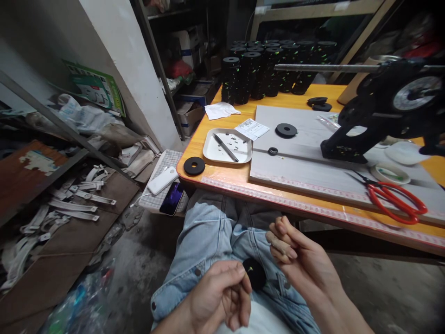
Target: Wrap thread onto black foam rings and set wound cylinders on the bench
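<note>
My left hand point(222, 297) is low over my lap, its fingers curled and pinching the edge of a small black disc point(255, 273) that hangs over my jeans. My right hand point(295, 255) is just right of the disc, its fingers bent together and its fingertips pointing left, with nothing I can make out in them. Neither hand touches the yellow table point(229, 178) in front of my knees.
The table carries a grey board point(313, 157), a white tray point(227, 146) with a pen, loose black discs point(286, 130), stacks of black discs point(257, 69), red scissors point(392, 197), tape point(388, 174) and a black machine point(385, 111). Left: a phone point(171, 198), a power bank point(162, 180), floor clutter.
</note>
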A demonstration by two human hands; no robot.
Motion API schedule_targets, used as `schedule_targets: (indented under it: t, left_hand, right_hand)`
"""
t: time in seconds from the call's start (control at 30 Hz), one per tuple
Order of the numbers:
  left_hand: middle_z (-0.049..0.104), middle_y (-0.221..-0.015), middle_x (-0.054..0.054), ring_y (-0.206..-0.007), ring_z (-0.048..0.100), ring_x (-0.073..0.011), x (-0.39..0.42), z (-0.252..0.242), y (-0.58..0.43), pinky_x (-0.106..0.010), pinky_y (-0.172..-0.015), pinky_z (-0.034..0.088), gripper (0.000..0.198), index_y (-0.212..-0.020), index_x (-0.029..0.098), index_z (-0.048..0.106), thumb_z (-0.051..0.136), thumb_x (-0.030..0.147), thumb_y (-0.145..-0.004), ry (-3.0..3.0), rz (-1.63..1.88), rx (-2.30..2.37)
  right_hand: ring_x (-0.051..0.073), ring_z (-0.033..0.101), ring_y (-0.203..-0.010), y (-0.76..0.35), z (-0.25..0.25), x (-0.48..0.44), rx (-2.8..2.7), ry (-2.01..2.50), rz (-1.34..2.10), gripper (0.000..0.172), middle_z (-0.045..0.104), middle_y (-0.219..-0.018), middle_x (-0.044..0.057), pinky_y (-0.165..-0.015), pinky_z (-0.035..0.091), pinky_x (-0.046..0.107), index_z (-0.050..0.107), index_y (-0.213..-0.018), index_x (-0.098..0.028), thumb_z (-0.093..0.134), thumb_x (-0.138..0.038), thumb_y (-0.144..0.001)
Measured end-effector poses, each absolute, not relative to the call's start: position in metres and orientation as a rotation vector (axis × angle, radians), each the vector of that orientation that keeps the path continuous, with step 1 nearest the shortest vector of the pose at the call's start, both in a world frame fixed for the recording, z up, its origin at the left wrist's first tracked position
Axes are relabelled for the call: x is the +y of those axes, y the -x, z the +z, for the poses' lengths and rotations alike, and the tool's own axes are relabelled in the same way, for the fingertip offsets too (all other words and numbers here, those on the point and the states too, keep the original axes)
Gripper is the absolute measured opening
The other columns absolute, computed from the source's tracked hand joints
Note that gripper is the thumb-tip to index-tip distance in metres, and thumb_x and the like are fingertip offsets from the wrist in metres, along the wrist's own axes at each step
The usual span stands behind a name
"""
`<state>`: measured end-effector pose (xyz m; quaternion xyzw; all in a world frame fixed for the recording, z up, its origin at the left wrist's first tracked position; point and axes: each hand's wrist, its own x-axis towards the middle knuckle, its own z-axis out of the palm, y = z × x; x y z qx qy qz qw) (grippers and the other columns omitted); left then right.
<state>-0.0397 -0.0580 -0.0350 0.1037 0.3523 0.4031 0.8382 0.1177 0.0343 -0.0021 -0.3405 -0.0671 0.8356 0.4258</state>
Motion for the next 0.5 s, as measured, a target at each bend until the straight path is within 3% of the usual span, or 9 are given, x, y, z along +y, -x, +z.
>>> schedule_targets:
  t: [0.5]
  left_hand:
    - [0.058,-0.040,-0.001,-0.023,0.038,-0.0063,-0.0593,-0.0337,0.0382,-0.013,-0.025,0.022,0.028,-0.071,0.018,0.052,0.048,0.041,-0.088,-0.294,0.866,0.809]
  right_hand:
    - [0.000,0.023,-0.042,-0.1182,-0.0017,0.0342,-0.140,0.850,2.074,0.029,0.033,-0.058,-0.009,-0.034,0.031,0.011,0.058,-0.065,-0.011,0.085,-0.020,-0.068]
